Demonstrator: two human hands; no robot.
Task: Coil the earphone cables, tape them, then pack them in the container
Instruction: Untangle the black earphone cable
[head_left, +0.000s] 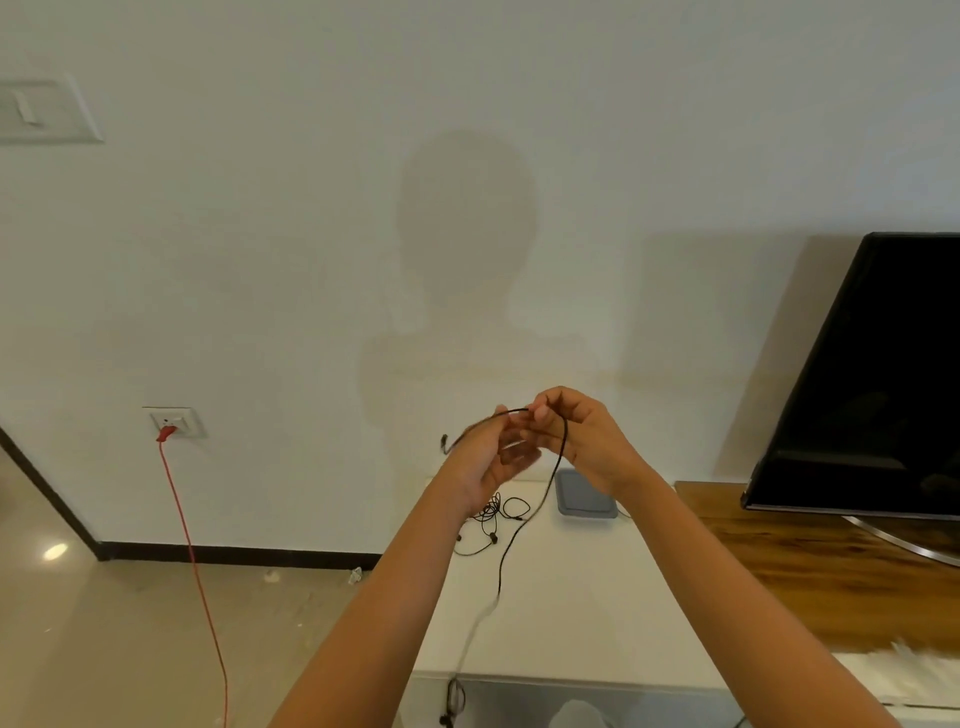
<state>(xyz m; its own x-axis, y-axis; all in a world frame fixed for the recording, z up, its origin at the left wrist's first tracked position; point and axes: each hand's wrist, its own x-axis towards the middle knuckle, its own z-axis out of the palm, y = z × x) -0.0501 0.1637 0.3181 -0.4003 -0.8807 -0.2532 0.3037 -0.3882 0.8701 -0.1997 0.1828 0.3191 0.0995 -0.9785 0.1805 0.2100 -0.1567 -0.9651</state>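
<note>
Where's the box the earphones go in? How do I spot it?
Find the white table left of the black TV. At its far edge, by the wall, sits the grey container, below the right hand. It's the only flat box; everything nearby is thin black cable.

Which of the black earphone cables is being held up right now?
The long black cable between both hands; the tangled black cable lies untouched on the white table.

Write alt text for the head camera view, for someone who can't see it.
Two bare hands, left hand and right hand, hold a black earphone cable raised above a white table, its free end trailing over the front edge. More earphones lie tangled beside a grey container; a dark TV stands at right.
</note>
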